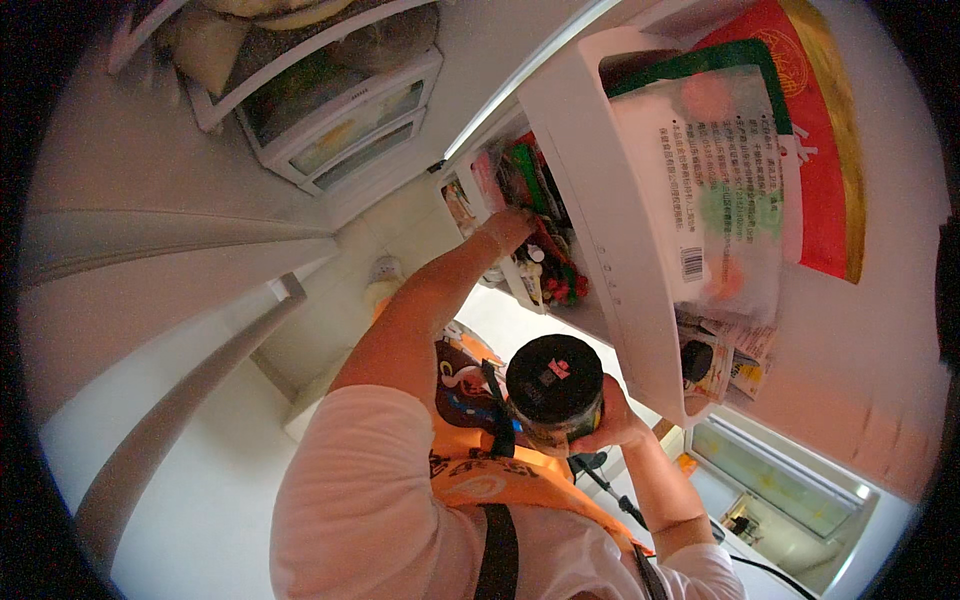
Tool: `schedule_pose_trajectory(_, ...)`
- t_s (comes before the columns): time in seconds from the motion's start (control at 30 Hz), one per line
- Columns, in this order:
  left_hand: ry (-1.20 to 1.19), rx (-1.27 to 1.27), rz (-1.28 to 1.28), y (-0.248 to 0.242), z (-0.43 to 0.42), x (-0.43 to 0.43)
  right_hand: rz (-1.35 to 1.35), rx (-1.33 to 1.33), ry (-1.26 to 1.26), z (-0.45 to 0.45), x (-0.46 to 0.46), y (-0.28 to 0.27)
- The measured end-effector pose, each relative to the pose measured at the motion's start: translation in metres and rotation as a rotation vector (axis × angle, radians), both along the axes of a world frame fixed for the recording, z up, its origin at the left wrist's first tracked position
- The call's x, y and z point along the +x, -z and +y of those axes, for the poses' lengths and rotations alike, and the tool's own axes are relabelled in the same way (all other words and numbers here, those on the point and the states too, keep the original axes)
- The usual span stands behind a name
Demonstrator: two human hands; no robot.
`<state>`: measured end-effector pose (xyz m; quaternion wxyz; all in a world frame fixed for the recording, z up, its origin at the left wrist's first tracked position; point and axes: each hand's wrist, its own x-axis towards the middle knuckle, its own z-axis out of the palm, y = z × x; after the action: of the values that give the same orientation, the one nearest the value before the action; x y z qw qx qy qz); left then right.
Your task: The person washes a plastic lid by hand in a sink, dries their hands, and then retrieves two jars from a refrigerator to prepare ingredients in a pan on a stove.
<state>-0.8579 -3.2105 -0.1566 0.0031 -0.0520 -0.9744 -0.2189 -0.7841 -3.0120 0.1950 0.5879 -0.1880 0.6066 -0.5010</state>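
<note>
My right hand (619, 420) grips a jar with a wide black lid (555, 379) from its side, in front of my chest. My left arm stretches forward, and my left hand (514, 229) is down among packets in a lower door bin (531, 292) of an open refrigerator. The fingertips of that hand are hidden, so whether they hold anything cannot be told. Red and green packets (529, 172) and a white-capped tube or bottle (534, 255) lie around it.
An upper white door bin (600, 225) holds a printed plastic food bag (697, 195), a red and gold packet (825, 150) and smaller packets. Refrigerator drawers (352, 120) stand at upper left. A foot in a light shoe (386, 270) shows on the floor; a glass-fronted unit (780, 472) is at lower right.
</note>
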Motion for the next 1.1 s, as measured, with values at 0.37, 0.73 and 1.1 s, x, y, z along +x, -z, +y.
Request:
schedule_pose_trajectory(0.37, 0.036, 0.202, 0.418, -0.082, -0.007, 0.062, 0.556, 0.219, -0.104, 0.028, -0.036, 0.1)
schedule_pose_trajectory(0.73, -0.063, 0.109, -0.303, -0.039, 0.03, 0.027, 0.766, 0.111, 0.041, 0.008, -0.054, 0.052)
schedule_pose_trajectory(1.1, -0.305, 0.393, -0.237, -0.016, 0.028, 0.034, 0.82, 0.124, 0.072, 0.012, -0.049, 0.046)
